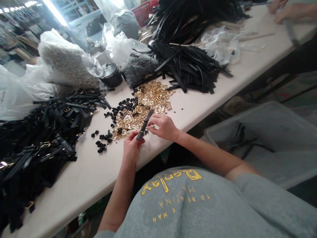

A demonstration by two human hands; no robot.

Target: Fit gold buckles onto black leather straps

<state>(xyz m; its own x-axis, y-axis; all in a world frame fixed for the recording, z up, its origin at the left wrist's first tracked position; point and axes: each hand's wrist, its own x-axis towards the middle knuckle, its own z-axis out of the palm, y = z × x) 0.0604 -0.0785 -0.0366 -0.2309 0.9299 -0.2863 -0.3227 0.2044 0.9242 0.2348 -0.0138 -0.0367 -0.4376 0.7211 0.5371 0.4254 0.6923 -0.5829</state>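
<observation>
Black, flat, narrow strap (144,127) slants above the white bench (91,168), long axis pointing away and rightward; left hand (132,145) pinches its near end, right hand (163,127) sits alongside, grip unclear; small gold metal buckles (153,94) lie beyond.

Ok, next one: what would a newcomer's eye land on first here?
Probably the glittering pile of gold fittings in the middle of the white table, with small black pieces scattered along its left side. Next, the great heap of dark straps covering the table's left end, gold glinting among them. Then the short black strip in the left grip, by the pile's near edge.
</observation>
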